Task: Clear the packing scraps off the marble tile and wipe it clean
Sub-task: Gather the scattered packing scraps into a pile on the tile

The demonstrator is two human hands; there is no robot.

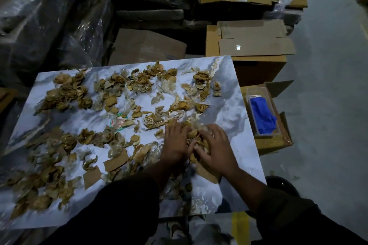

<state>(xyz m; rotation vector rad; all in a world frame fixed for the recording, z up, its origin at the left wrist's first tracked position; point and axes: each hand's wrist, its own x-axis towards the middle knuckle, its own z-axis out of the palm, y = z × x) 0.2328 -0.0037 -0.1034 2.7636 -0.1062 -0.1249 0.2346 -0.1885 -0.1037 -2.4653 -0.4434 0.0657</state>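
Marble tile [229, 93], a large white-and-grey veined rectangular slab, lies flat across low stacks of goods and is strewn almost edge to edge with packing scraps [65, 93]: crumpled brown paper, torn brown cardboard pieces and wisps of clear plastic film. Near the tile's right-hand near corner, the person's left hand [176, 141] and right hand [216, 148] lie palm-down side by side on one small heap of scraps [196, 137], fingers spread and slightly bent, pressing on the heap from either side rather than closing round any piece. Both forearms wear dark sleeves [123, 205]. A printed round label [119, 122] with green and red markings sits near the middle of the tile among the scraps, beside a loose tangle of pale string [152, 120]. To the right of the tile, just beyond its edge, a clear plastic box [260, 113] holding a blue cloth [261, 113] rests on an open brown cardboard carton [278, 141]. Behind the tile stand further brown cardboard boxes [256, 45] and dark bundles wrapped in clear plastic sheeting [49, 18]. Grey concrete floor [328, 85] extends along the right.
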